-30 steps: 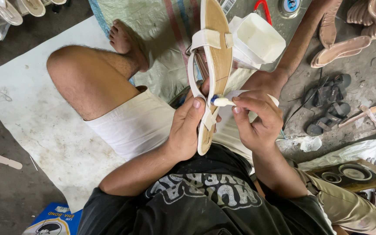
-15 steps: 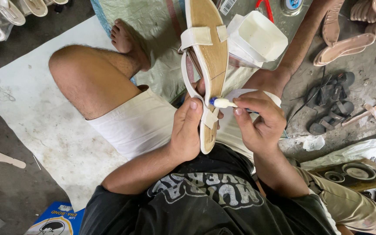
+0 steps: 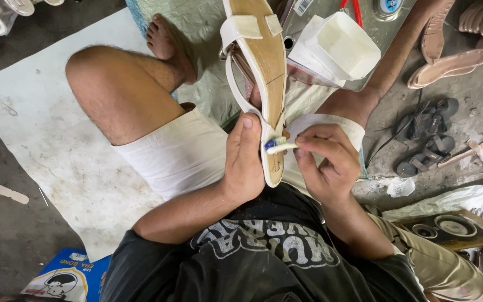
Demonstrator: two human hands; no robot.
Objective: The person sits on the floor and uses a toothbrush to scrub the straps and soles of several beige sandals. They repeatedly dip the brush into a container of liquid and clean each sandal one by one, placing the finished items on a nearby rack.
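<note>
My left hand [image 3: 245,162] grips the near end of a white strappy sandal [image 3: 258,72], held sole-up with its tan bottom facing me above my lap. My right hand [image 3: 325,162] pinches a small white brush [image 3: 278,146] with a blue tip, and the tip touches the sandal's edge beside my left thumb. White strap ends are folded onto the tan sole at its far end.
A white open plastic container [image 3: 342,47] sits just right of the sandal. Tan sandal soles [image 3: 448,61] and dark scraps [image 3: 423,134] lie on the ground at right. Red-handled scissors [image 3: 354,8] lie at the top. A blue box [image 3: 68,277] rests at lower left.
The sandal has tilted slightly so its far end points more to the left. The brush tip has slid a little down along the sandal's edge.
</note>
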